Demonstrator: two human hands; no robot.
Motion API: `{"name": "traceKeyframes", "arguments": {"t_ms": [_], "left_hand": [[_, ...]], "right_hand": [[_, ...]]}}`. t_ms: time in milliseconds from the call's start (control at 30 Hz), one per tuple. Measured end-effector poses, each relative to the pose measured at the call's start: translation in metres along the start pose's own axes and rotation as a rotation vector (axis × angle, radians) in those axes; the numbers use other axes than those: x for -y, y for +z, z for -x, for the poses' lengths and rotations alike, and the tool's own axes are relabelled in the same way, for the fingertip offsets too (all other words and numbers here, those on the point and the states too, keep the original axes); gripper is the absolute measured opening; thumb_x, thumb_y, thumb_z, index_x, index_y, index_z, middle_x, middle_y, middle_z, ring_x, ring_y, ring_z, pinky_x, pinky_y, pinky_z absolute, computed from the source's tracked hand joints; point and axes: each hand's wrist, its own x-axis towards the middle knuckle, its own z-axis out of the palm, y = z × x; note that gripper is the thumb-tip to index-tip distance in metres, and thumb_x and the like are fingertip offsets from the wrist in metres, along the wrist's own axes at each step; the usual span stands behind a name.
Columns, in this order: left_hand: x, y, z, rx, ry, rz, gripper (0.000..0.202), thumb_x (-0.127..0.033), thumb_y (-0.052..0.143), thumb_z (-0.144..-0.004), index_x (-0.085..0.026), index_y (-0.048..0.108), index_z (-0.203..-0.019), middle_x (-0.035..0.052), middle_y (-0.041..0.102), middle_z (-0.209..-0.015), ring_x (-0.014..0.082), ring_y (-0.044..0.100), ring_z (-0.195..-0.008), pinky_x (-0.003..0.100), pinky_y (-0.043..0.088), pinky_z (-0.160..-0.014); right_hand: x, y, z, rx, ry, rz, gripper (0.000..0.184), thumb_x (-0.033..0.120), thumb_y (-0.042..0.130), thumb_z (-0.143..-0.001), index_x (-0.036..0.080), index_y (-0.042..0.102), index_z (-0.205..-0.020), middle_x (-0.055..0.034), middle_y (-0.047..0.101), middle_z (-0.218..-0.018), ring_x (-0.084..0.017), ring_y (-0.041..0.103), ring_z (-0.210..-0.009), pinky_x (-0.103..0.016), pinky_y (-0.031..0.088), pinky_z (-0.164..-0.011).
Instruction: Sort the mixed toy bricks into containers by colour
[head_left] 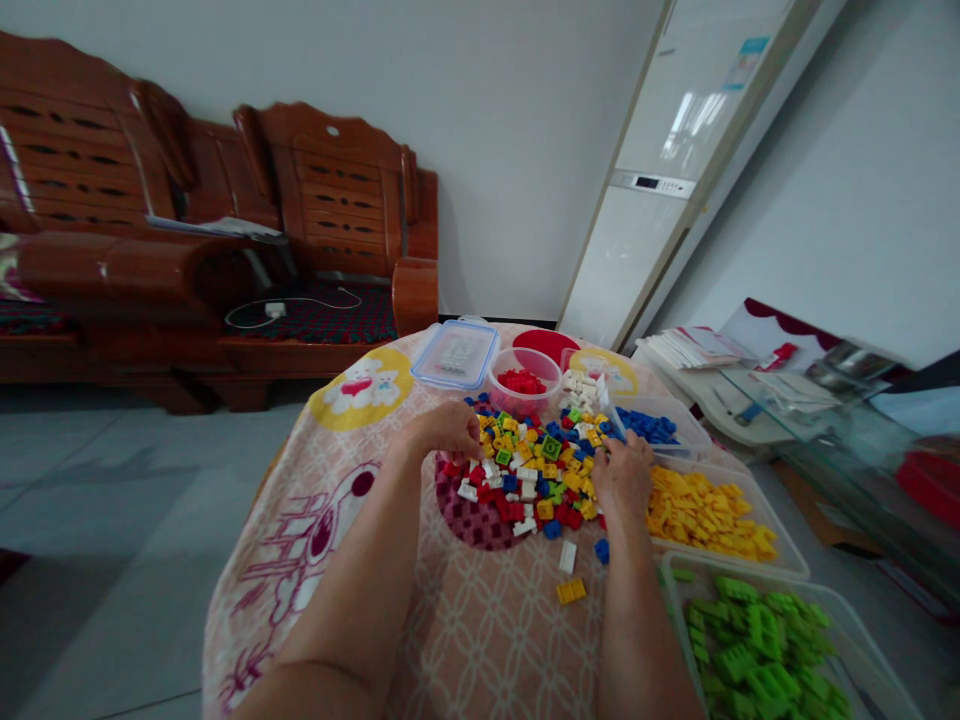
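A pile of mixed red, yellow, blue, white and green bricks lies on the cloth-covered table. My left hand rests at the pile's left edge with its fingers curled down into the bricks; what they pinch is hidden. At the pile's right edge is my right hand, fingers bent onto the bricks beside the box of yellow bricks. A white brick, a blue brick and a yellow brick lie loose nearer me.
Sorting boxes ring the pile: green bricks, blue bricks, a round tub of red bricks, white bricks. A blue-rimmed lid lies behind. Wooden sofa at left, tall white appliance, clutter at right.
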Motion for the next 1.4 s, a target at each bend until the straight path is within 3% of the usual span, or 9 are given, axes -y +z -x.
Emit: {"name": "traceKeyframes", "arguments": {"t_ms": [167, 300, 400, 533, 667, 833, 1200, 1400], "left_hand": [[-0.007, 0.011, -0.007, 0.098, -0.008, -0.002, 0.013, -0.019, 0.075, -0.061, -0.015, 0.064, -0.059, 0.0026, 0.065, -0.051, 0.0174, 0.065, -0.052, 0.024, 0.052, -0.053], [-0.01, 0.009, -0.005, 0.087, 0.097, 0.067, 0.011, -0.019, 0.07, -0.064, -0.016, 0.067, -0.074, 0.0004, 0.067, -0.055, 0.0165, 0.066, -0.055, 0.023, 0.053, -0.055], [-0.002, 0.001, -0.002, 0.005, 0.151, 0.127, 0.013, -0.019, 0.065, -0.066, -0.016, 0.068, -0.078, 0.0002, 0.068, -0.06, 0.0149, 0.066, -0.058, 0.021, 0.052, -0.057], [0.018, -0.012, 0.003, -0.153, 0.038, -0.01, 0.006, -0.018, 0.066, -0.062, -0.015, 0.067, -0.068, -0.0003, 0.065, -0.054, 0.0141, 0.064, -0.054, 0.019, 0.049, -0.053], [0.03, -0.016, 0.005, -0.106, -0.085, -0.009, 0.008, -0.019, 0.07, -0.061, -0.015, 0.065, -0.066, 0.0008, 0.067, -0.054, 0.0158, 0.066, -0.055, 0.02, 0.05, -0.053], [0.024, -0.006, -0.001, -0.062, -0.145, -0.03, 0.031, -0.016, 0.078, -0.053, -0.016, 0.068, -0.082, -0.0006, 0.066, -0.055, 0.0184, 0.067, -0.052, 0.022, 0.051, -0.051], [0.018, 0.001, 0.001, -0.103, -0.107, -0.179, 0.044, -0.007, 0.07, -0.052, -0.017, 0.072, -0.094, 0.0014, 0.071, -0.069, 0.0165, 0.065, -0.054, 0.02, 0.048, -0.049], [0.02, -0.011, 0.008, -0.228, 0.007, -0.125, 0.03, -0.006, 0.063, -0.058, -0.018, 0.074, -0.083, -0.0026, 0.066, -0.055, 0.0125, 0.063, -0.052, 0.017, 0.047, -0.051]], "right_hand": [[0.0, 0.0, -0.001, 0.001, 0.001, 0.002, 0.033, 0.023, 0.047, -0.089, 0.013, 0.074, -0.105, -0.0183, 0.053, -0.132, -0.033, 0.04, -0.126, -0.042, 0.037, -0.1], [0.001, -0.002, -0.001, 0.028, 0.007, -0.002, 0.033, 0.022, 0.047, -0.089, 0.011, 0.073, -0.106, -0.0201, 0.052, -0.134, -0.034, 0.04, -0.127, -0.042, 0.037, -0.101], [0.002, -0.003, -0.001, 0.033, 0.013, -0.013, 0.033, 0.022, 0.047, -0.09, 0.012, 0.073, -0.106, -0.0203, 0.052, -0.134, -0.033, 0.039, -0.128, -0.042, 0.037, -0.102], [0.001, -0.004, -0.001, 0.05, 0.011, -0.007, 0.033, 0.023, 0.048, -0.09, 0.011, 0.073, -0.107, -0.0204, 0.052, -0.134, -0.034, 0.039, -0.129, -0.042, 0.036, -0.103], [0.001, -0.004, -0.001, 0.045, 0.012, 0.005, 0.034, 0.023, 0.047, -0.09, 0.012, 0.073, -0.108, -0.0198, 0.053, -0.133, -0.034, 0.04, -0.128, -0.043, 0.037, -0.102], [0.001, -0.003, 0.0, 0.039, 0.003, 0.009, 0.035, 0.024, 0.046, -0.09, 0.011, 0.073, -0.109, -0.0204, 0.053, -0.134, -0.034, 0.04, -0.127, -0.043, 0.038, -0.101], [0.002, -0.005, -0.001, 0.038, 0.002, 0.015, 0.034, 0.023, 0.048, -0.09, 0.012, 0.073, -0.108, -0.0196, 0.053, -0.133, -0.034, 0.04, -0.127, -0.042, 0.037, -0.102], [0.002, -0.005, -0.001, 0.061, 0.016, 0.017, 0.033, 0.023, 0.048, -0.091, 0.012, 0.073, -0.109, -0.0188, 0.052, -0.135, -0.034, 0.039, -0.129, -0.042, 0.037, -0.103]]}}
